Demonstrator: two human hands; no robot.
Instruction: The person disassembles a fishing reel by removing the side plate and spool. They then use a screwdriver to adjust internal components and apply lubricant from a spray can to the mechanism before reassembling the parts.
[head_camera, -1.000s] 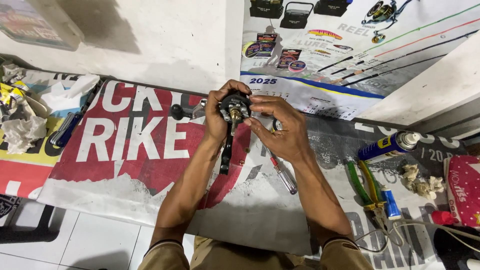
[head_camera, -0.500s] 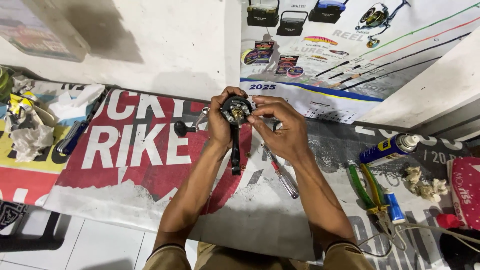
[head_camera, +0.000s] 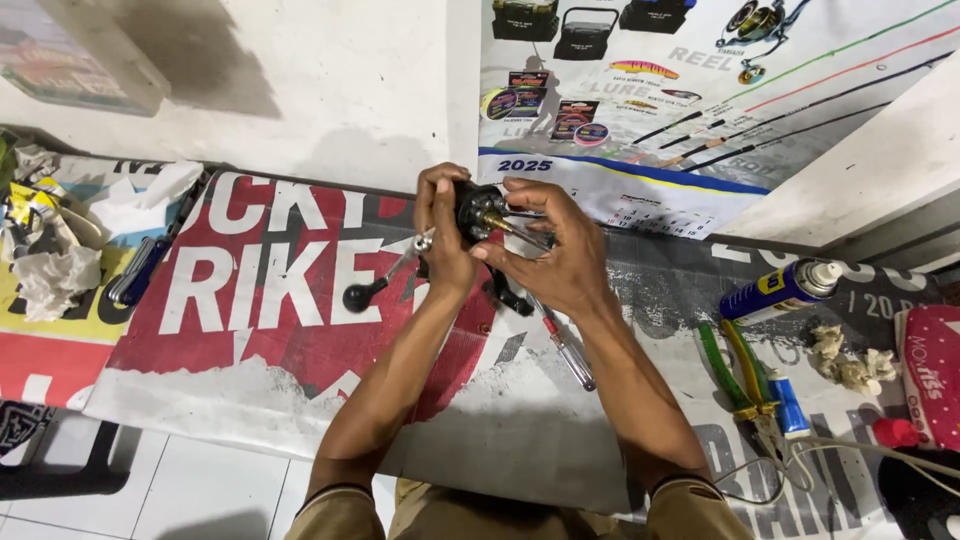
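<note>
Left hand (head_camera: 442, 235) has its grip around the black fishing reel (head_camera: 476, 212) while right hand (head_camera: 560, 255) pinches its brass shaft (head_camera: 497, 222), likely mid-disassembly; a steady, straight pull seems needed next

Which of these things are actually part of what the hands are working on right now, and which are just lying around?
In hand:
- reel, gripped by left hand
- brass shaft, pinched by right hand
- crank handle on the reel

Lying about:
- screwdriver
- spray can
- pliers
- crumpled paper
- poster on the wall
</note>
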